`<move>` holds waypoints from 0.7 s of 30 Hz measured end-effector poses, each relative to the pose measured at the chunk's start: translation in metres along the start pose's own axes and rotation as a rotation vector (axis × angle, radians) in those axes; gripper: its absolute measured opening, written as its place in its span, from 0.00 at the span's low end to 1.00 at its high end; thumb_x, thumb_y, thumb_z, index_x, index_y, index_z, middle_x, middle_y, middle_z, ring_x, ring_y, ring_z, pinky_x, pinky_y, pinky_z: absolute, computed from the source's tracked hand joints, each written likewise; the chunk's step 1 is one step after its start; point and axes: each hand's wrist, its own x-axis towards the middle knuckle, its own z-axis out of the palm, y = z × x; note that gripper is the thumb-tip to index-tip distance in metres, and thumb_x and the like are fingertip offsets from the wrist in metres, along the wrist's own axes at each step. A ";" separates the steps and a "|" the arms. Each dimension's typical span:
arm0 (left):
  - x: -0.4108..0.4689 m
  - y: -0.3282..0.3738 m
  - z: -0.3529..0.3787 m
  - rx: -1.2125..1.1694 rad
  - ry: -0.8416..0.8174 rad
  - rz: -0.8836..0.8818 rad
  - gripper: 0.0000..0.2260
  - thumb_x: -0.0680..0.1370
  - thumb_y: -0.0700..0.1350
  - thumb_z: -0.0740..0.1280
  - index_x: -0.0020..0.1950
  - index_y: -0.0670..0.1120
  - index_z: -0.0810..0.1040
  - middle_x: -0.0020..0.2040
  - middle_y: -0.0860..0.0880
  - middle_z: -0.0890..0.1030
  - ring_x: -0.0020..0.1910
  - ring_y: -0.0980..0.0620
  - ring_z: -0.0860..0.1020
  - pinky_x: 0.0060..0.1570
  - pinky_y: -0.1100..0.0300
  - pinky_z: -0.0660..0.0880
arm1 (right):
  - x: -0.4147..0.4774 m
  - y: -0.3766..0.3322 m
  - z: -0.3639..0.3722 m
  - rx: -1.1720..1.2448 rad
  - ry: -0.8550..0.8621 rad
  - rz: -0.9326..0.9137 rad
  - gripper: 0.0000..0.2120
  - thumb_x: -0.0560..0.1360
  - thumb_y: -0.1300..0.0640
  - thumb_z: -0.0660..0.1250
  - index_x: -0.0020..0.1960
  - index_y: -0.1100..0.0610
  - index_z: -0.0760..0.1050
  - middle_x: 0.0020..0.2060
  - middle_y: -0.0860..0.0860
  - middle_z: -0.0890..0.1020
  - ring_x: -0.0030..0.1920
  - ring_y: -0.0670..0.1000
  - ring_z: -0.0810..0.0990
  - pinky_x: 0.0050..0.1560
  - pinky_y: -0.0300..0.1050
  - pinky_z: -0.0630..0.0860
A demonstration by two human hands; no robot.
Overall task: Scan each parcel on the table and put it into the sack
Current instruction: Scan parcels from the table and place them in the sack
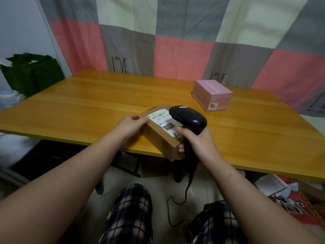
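The left hand [130, 123] pinched the far end of the brown parcel [158, 140] at the surface's [105, 103] near edge, its long axis angled toward the person. The right hand [200, 145] gripped the scanner [188, 117], whose head was over the label [161, 118]. The green sack [33, 74] stood well left, on the left hand's side.

Across the top of the frame hangs a patchwork fabric curtain [184, 55] of pink, grey and cream squares, black lettering low on it. Upper left, a plain white wall [19, 29]. Mid-frame, the orange-brown wooden counter [98, 95] on black metal legs [126, 166]; bottom centre, pale floor [158, 184].
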 end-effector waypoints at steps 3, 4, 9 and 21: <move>-0.005 0.009 0.000 -0.210 -0.062 -0.046 0.23 0.75 0.55 0.70 0.66 0.55 0.65 0.59 0.45 0.75 0.54 0.43 0.78 0.53 0.47 0.78 | 0.001 0.004 0.008 0.079 -0.009 -0.021 0.03 0.76 0.61 0.69 0.45 0.54 0.79 0.31 0.51 0.81 0.29 0.48 0.78 0.32 0.39 0.79; -0.005 0.014 -0.003 -0.289 -0.082 -0.046 0.23 0.75 0.52 0.71 0.65 0.57 0.63 0.59 0.44 0.75 0.53 0.42 0.79 0.51 0.46 0.79 | 0.001 0.005 0.011 0.099 -0.013 -0.017 0.04 0.75 0.61 0.69 0.46 0.53 0.79 0.32 0.50 0.81 0.30 0.49 0.78 0.32 0.40 0.79; 0.010 0.041 -0.032 -0.188 0.004 0.352 0.28 0.72 0.42 0.74 0.67 0.55 0.64 0.61 0.45 0.75 0.56 0.47 0.78 0.48 0.54 0.80 | 0.012 0.007 0.015 0.028 0.016 -0.019 0.02 0.75 0.58 0.70 0.47 0.55 0.78 0.24 0.47 0.78 0.27 0.51 0.77 0.31 0.44 0.77; 0.020 0.037 -0.041 -0.172 -0.006 0.445 0.34 0.72 0.39 0.73 0.73 0.52 0.61 0.64 0.47 0.72 0.48 0.58 0.81 0.43 0.66 0.79 | 0.009 -0.012 0.010 -0.212 0.101 -0.198 0.10 0.73 0.58 0.73 0.35 0.53 0.76 0.19 0.46 0.75 0.22 0.50 0.76 0.25 0.42 0.73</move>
